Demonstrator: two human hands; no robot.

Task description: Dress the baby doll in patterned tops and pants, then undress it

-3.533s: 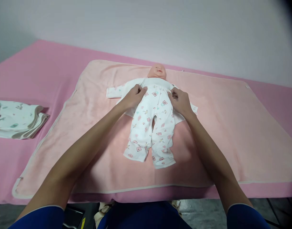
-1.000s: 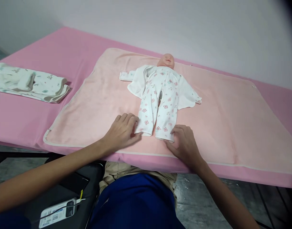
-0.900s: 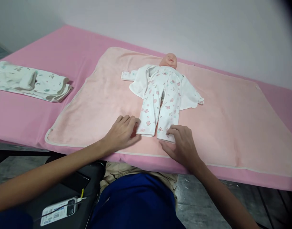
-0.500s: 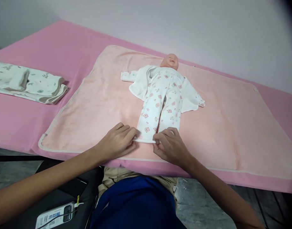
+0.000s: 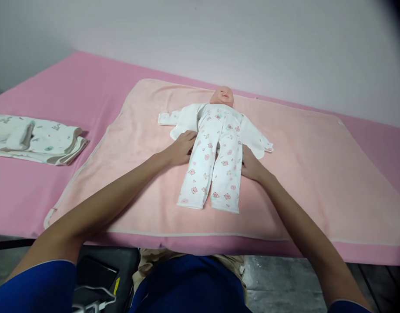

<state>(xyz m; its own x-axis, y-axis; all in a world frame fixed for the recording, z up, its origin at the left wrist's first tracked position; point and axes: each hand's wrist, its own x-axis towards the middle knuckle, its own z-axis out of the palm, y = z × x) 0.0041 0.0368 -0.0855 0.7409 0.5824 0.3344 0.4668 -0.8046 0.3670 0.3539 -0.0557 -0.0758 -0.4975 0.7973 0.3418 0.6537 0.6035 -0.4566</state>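
A baby doll (image 5: 223, 96) lies on its back on a peach blanket (image 5: 304, 182), its head toward the wall. It wears a white long-sleeved top (image 5: 186, 116), its front panels spread to the sides. White trousers (image 5: 227, 174) with small pink prints lie over its body, both legs straight toward me. My left hand (image 5: 183, 147) is at the left side of the trousers, its fingertips partly hidden at the cloth. My right hand (image 5: 250, 163) is at the right side, its fingers mostly hidden behind the trouser leg. Whether either hand grips anything cannot be seen.
A pink-covered table (image 5: 72, 91) stands against a pale wall. Folded printed cloths (image 5: 52, 141) lie at its left. Below the front edge is a black seat (image 5: 121, 265) with a dark flat object and a pale cable on it.
Both hands pulled at the trouser hems, which now lie flat and straight. They have since left the hems and moved up to the sides near the doll's hips.
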